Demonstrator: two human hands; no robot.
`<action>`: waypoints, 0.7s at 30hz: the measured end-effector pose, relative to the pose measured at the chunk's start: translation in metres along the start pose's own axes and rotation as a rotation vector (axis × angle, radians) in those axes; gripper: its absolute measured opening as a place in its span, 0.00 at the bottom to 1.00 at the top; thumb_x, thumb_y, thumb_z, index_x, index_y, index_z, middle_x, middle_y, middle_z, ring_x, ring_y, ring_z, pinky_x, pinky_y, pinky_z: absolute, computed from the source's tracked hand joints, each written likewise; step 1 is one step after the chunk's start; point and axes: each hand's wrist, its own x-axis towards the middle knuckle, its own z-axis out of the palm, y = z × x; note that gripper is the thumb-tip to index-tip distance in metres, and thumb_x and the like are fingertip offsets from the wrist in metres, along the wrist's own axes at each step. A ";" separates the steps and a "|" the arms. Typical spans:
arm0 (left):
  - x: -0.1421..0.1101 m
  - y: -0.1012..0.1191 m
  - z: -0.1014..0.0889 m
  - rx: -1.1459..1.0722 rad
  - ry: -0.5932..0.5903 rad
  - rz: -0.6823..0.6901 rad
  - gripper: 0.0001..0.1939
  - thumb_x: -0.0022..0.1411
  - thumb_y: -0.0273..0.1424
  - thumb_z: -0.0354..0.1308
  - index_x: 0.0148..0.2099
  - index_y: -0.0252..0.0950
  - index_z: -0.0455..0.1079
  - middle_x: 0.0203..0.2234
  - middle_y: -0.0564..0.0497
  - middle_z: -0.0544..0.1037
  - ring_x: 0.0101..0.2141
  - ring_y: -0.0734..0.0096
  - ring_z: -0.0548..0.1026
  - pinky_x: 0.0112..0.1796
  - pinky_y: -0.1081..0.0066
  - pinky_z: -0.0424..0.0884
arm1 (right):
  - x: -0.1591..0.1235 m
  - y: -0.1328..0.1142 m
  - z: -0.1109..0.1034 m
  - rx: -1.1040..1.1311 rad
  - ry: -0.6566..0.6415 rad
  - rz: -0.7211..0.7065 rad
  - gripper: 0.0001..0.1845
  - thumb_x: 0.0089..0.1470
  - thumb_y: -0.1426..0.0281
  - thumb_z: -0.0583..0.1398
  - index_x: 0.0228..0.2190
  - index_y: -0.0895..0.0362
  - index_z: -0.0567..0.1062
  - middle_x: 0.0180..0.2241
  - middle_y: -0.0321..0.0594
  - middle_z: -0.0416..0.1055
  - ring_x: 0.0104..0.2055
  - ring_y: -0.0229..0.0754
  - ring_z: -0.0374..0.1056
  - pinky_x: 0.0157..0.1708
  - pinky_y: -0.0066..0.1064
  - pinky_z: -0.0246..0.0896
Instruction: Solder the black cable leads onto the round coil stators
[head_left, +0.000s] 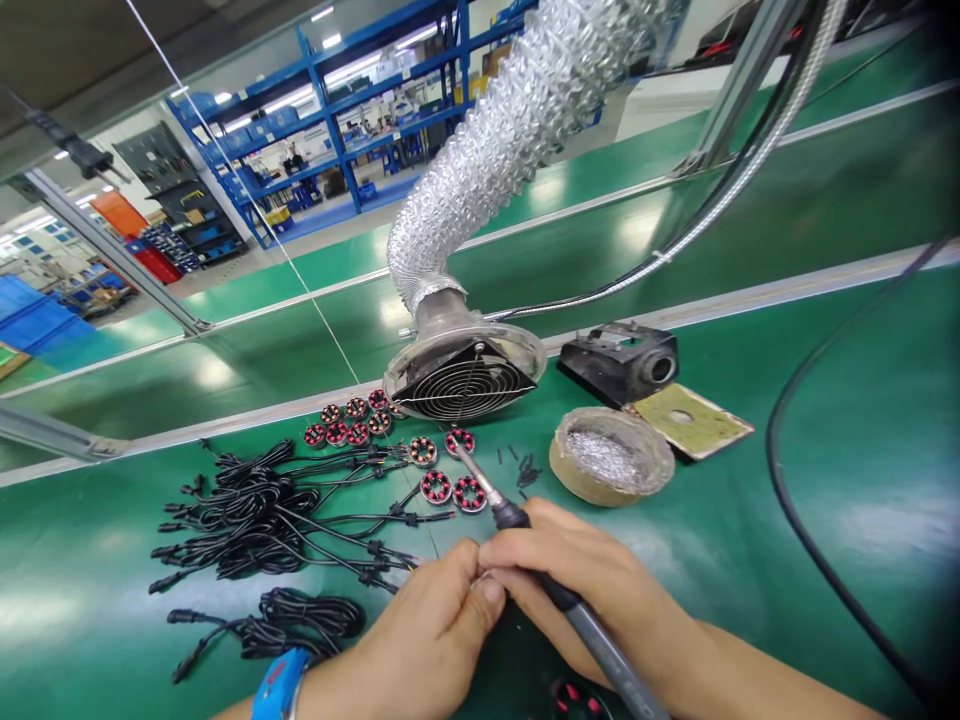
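Observation:
My right hand (600, 575) is closed around a soldering iron (564, 597), whose metal tip points away over the motor stators. My left hand (427, 630) is pinched shut against the right fingertips; whatever lies between its fingers is hidden. Beyond the tip, several small round stators (469, 494) with red or copper-coloured windings lie on the green bench. One more stator (576, 698) shows partly below my right hand. Left of my hands spreads a pile of black cables (259, 510), their stripped ends toward the stators. A separate coiled cable (311, 620) lies nearer.
A fume extractor fan (465, 385) on a silver duct (480, 160) hangs over the bench. Short black tube pieces (529, 470), a round tub (600, 487) of silvery scraps, a black iron stand (611, 365) and a yellow sponge (686, 418) lie to the right. A black cord (787, 510) loops there.

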 end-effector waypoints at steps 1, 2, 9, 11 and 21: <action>0.000 0.002 -0.001 0.028 0.003 -0.012 0.14 0.72 0.41 0.44 0.41 0.37 0.64 0.32 0.52 0.70 0.32 0.69 0.65 0.36 0.70 0.61 | 0.000 0.000 -0.001 -0.009 -0.016 -0.003 0.15 0.59 0.82 0.55 0.45 0.55 0.69 0.28 0.34 0.71 0.27 0.38 0.57 0.27 0.29 0.56; -0.001 0.003 -0.001 0.054 0.010 -0.025 0.13 0.71 0.40 0.45 0.39 0.38 0.63 0.30 0.53 0.69 0.30 0.70 0.65 0.34 0.71 0.60 | 0.000 0.000 -0.002 -0.022 -0.019 0.000 0.15 0.60 0.82 0.55 0.45 0.55 0.69 0.27 0.34 0.69 0.27 0.38 0.57 0.27 0.29 0.55; -0.001 0.003 -0.005 -0.077 -0.008 -0.057 0.12 0.71 0.38 0.45 0.37 0.37 0.61 0.23 0.57 0.67 0.26 0.73 0.64 0.31 0.73 0.59 | -0.008 0.000 -0.003 0.017 -0.057 0.076 0.13 0.63 0.80 0.54 0.46 0.54 0.67 0.37 0.37 0.74 0.31 0.38 0.63 0.32 0.27 0.61; 0.000 -0.001 -0.004 -0.185 -0.031 -0.051 0.15 0.71 0.42 0.46 0.38 0.37 0.61 0.22 0.57 0.66 0.26 0.74 0.63 0.31 0.73 0.59 | -0.012 0.001 0.000 0.030 -0.099 0.083 0.12 0.64 0.79 0.53 0.47 0.54 0.67 0.37 0.38 0.74 0.31 0.38 0.64 0.32 0.28 0.62; 0.013 -0.007 -0.002 -0.380 0.135 -0.205 0.18 0.61 0.46 0.53 0.29 0.38 0.58 0.18 0.61 0.53 0.21 0.77 0.49 0.23 0.74 0.48 | -0.012 -0.001 -0.010 -0.083 0.060 0.116 0.21 0.62 0.81 0.54 0.53 0.53 0.67 0.34 0.37 0.75 0.29 0.37 0.68 0.29 0.27 0.66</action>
